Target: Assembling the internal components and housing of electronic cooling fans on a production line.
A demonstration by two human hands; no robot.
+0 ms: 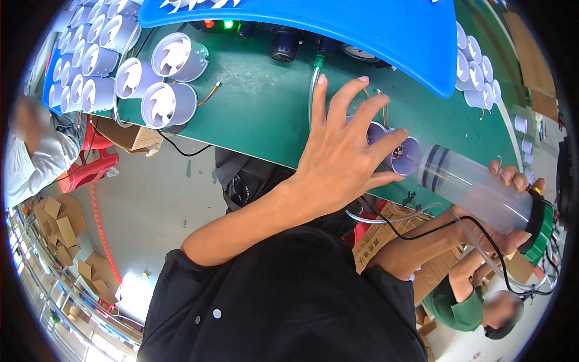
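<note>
My right hand (505,208) is wrapped round a large clear dispensing syringe (476,184) with a green cap (540,232) at its back end. The syringe lies tilted, its narrow tip reaching into the mouth of a small white round fan housing (412,158). Small parts show inside that housing. My left hand (338,145) has its thumb and index finger on the housing's rim, while the other fingers stretch out over the bench. A second white housing (377,131) sits partly hidden behind these fingers.
On the green bench (259,114) stand several white fan housings (176,57) at left, more (476,75) at right. A blue tray (338,21) overhangs dark fittings. A clear hose (422,208) and black cable trail from the syringe. Two people (36,157) are nearby.
</note>
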